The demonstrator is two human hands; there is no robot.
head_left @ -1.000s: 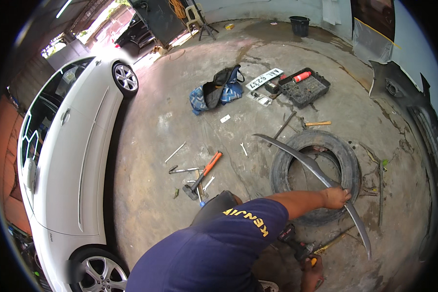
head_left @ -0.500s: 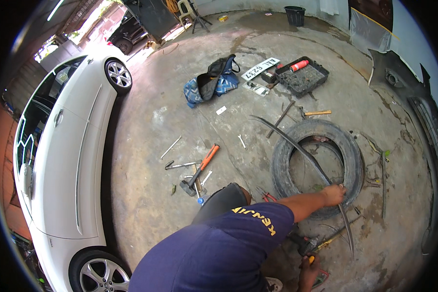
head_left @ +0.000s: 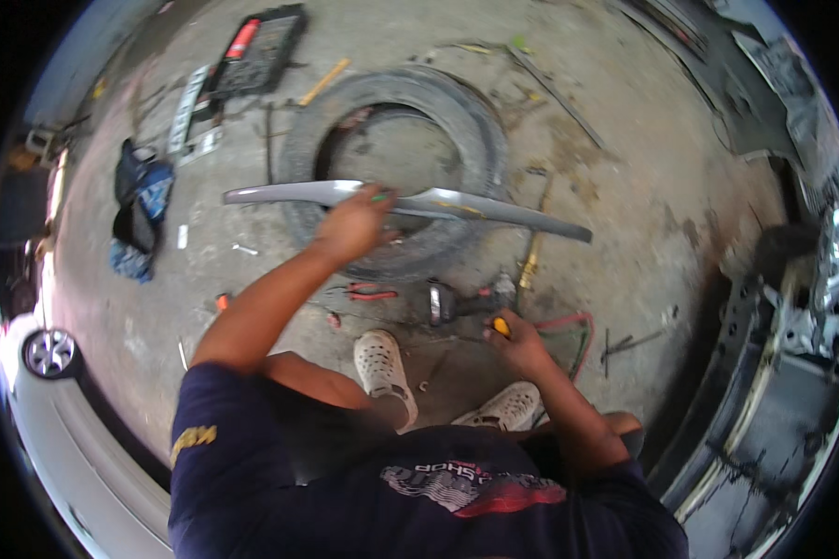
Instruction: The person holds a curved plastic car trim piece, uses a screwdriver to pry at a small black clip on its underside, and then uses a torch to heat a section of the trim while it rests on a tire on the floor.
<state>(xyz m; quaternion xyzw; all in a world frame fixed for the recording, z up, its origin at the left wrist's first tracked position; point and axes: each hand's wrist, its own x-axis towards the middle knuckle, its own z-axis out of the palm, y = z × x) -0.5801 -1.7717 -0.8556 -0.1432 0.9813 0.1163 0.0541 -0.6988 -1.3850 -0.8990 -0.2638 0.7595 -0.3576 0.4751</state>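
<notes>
A long, curved, grey trim strip (head_left: 513, 213) spans the near side of a worn tyre (head_left: 300, 140) lying flat on the floor. My left hand (head_left: 356, 224) is closed round the strip near its middle, from above. Something small and green shows at the fingers, too blurred to name. My right hand (head_left: 520, 343), nearer me on the right, is closed on a yellow-handled tool (head_left: 502, 326); its working end cannot be made out. Close to that hand is a dark power drill (head_left: 447, 303). Red-handled pliers (head_left: 371, 292) lie left of the drill.
Beyond the tyre's left edge are a yellow-handled hammer (head_left: 324, 82) and a black tray (head_left: 287, 47) with a red can. A blue bag (head_left: 144, 210) lies farther left. A white car (head_left: 84, 438) stands at lower left, and car body parts (head_left: 764, 401) line the right side.
My view has turned to the right and down. The strip has swung from slanting away to lying crosswise, its lighter face now showing. Both hands keep their hold.
</notes>
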